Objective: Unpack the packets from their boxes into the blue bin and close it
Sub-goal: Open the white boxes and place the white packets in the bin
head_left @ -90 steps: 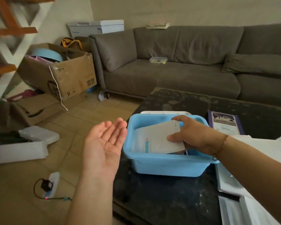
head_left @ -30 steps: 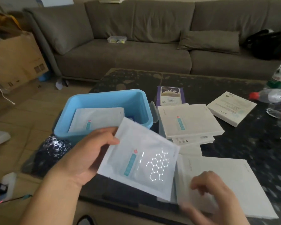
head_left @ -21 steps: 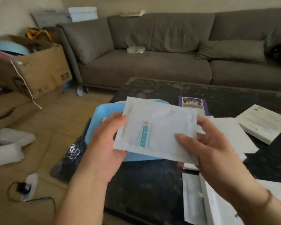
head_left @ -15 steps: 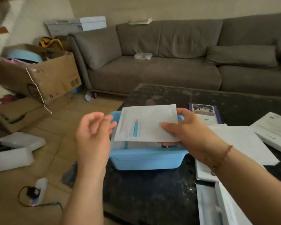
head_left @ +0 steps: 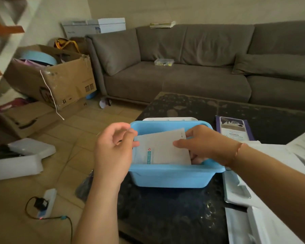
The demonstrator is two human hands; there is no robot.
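A white packet (head_left: 163,148) sits tilted inside the blue bin (head_left: 173,176) on the dark table (head_left: 174,212), its long axis running left to right, the far edge raised above the rim. The right hand (head_left: 199,144) pinches its right end, thumb on top, fingers underneath and hidden by the packet. The left hand (head_left: 114,150) hovers at the left rim, fingers loosely curled, just beside the packet's left edge; whether it touches is unclear. The right hand is the one controlling the packet. A white lid (head_left: 169,118) peeks out behind the bin. The bin's floor is hidden, and white boxes (head_left: 271,175) at right are cut off.
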